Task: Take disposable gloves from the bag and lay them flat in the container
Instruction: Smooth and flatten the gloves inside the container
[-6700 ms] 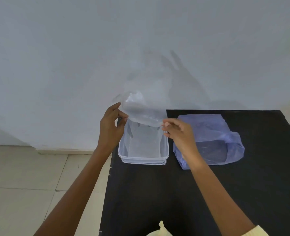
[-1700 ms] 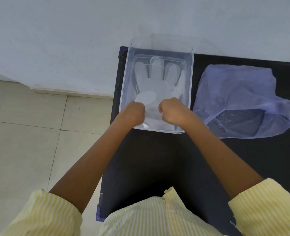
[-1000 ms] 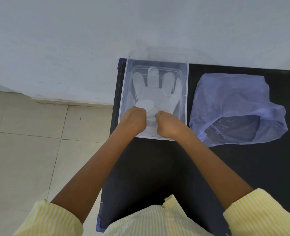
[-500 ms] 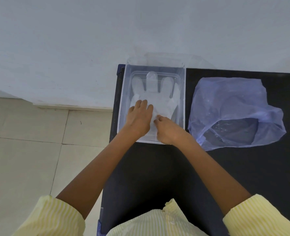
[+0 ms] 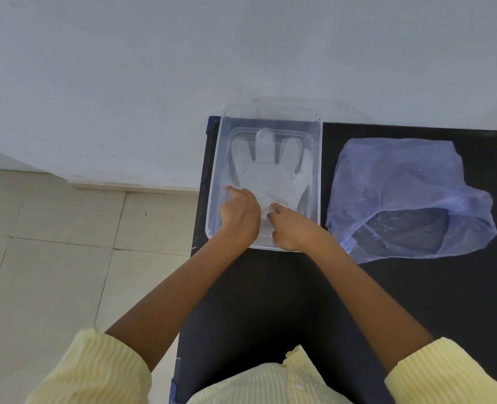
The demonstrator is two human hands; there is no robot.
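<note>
A clear disposable glove (image 5: 266,173) lies spread in the clear plastic container (image 5: 213,182), its fingers pointing at the wall. My left hand (image 5: 239,212) rests on the glove's near left part with its fingers curled onto the plastic. Close beside it, my right hand (image 5: 293,225) pinches the glove's cuff near the container's front wall. The pale blue plastic bag (image 5: 401,182) lies to the right of the container with its mouth facing me. Both sit on the black table (image 5: 270,301).
The container stands at the table's far left corner, against the white wall (image 5: 183,68). A tiled floor (image 5: 52,258) drops away left of the table edge. My yellow striped sleeves and shirt fill the bottom of the view.
Half a second ago my left hand lay flat on the glove's palm; it has slid back and to the left, fingers now curled. My right hand has barely moved.
</note>
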